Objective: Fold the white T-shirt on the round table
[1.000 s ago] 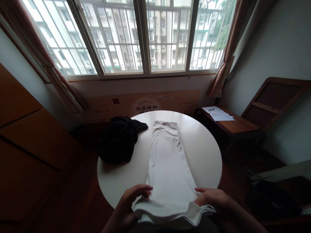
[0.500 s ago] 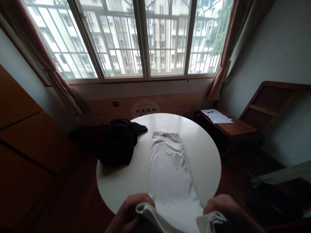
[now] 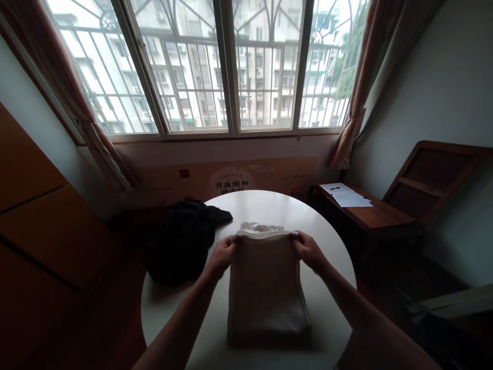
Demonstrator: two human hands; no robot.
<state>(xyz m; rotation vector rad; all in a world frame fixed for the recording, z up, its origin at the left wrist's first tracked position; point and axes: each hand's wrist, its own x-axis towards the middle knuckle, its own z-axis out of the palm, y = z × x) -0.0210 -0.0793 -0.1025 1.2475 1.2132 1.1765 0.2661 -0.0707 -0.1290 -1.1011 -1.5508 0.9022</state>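
A white cloth garment [image 3: 267,288], its exact kind unclear, is doubled over on the round white table [image 3: 331,288]. My left hand [image 3: 224,253] is closed on the left corner of its raised edge. At the opposite corner, my right hand [image 3: 309,250] pinches the same edge, so the hem is stretched between both hands. The garment's far end shows as a crumpled strip just beyond the hem. To the left, a heap of black cloth [image 3: 179,244] lies on the table and hangs over its rim.
A wooden bench [image 3: 381,213] with papers [image 3: 346,195] on it stands at the right. An orange-brown cabinet [image 3: 34,246] is at the left. Behind the table, a printed cardboard panel [image 3: 269,172] leans below the barred window [image 3: 265,92].
Both hands have carried the garment's near edge forward over its far part, folding it on itself. The view has tilted slightly upward. The black cloth still lies on the table.
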